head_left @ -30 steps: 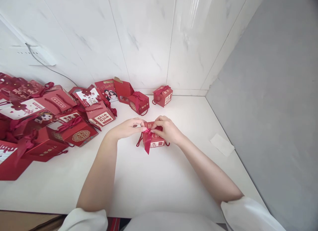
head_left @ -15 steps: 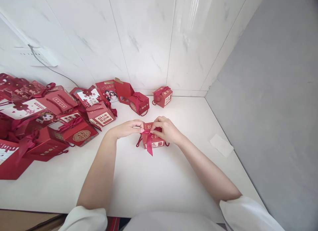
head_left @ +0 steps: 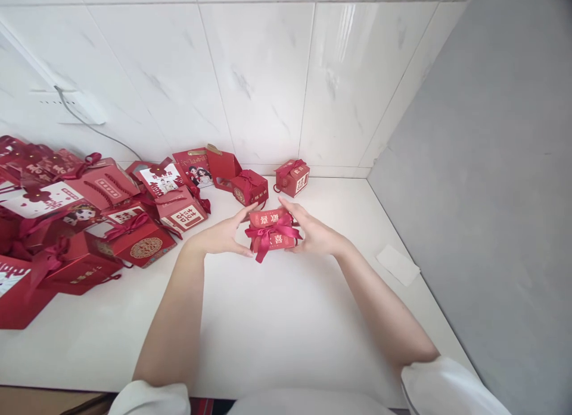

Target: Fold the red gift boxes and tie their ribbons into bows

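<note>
Left grip (head_left: pixel 224 235) and right grip (head_left: pixel 315 229) both stand wide, thumb and fingers parted in a C, one at each end of the small red box (head_left: pixel 270 217). From the head view I put the right fingers on or very close to the end wall; at the left I cannot tell contact from a narrow gap, nor can I judge any squeeze. Box location: between the two hands over the white worktop (head_left: pixel 268 320), nearer to me than the tied box (head_left: pixel 249 187) and the lone box (head_left: pixel 292 178) by the tiled wall (head_left: pixel 263 75). I cannot see whether its base rests on the surface or is slightly raised. A bow (head_left: pixel 269 231) crosses its top, one tail hanging down the near side. Handling estimate: folded card, so probably light, fairly stiff along the edges, but easily dented on the flat panels. The ribbon looks smooth and soft; I expect it to slip and the bow to flatten if pressed. Preferred hold: both end walls, low down, with light, even pressure, thumbs at the near corners, nothing laid over the bow.
</note>
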Available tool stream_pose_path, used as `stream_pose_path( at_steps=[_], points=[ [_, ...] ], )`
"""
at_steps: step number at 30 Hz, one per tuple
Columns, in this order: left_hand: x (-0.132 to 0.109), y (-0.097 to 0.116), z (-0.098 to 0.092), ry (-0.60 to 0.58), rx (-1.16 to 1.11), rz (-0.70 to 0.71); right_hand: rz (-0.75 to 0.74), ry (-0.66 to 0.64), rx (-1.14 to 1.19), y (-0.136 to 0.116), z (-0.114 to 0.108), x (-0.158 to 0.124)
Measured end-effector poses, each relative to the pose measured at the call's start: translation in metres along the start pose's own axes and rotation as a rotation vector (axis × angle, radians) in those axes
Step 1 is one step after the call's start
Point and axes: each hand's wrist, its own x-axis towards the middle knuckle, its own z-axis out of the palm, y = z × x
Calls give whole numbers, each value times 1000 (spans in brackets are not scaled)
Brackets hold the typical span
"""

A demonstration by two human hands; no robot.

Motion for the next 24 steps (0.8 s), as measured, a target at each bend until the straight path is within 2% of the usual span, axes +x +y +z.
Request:
stream_pose_path(
  at_steps=[3, 6, 9, 15, 18, 21, 24],
  points=[
    [3, 14, 4, 190, 10, 109, -71, 128, -73, -10, -6, 1],
    [6, 24, 9, 288, 4, 164, -73, 174, -84, -15, -11, 0],
    [6, 27, 11, 333, 11, 174, -95, 172, -56, -16, -13, -1],
    [4, 28, 9, 349, 16, 195, -82, 129, 1, -24, -16, -2],
    [6, 21, 8, 379, -15, 216, -80, 172, 20, -28, -16, -1],
    [13, 8, 8, 441, -203, 215, -36, 279, 80, -27, -15, 0],
    [21, -1, 10, 497, -515, 74, 90, 339, 299, -23, -12, 2]
  ],
)
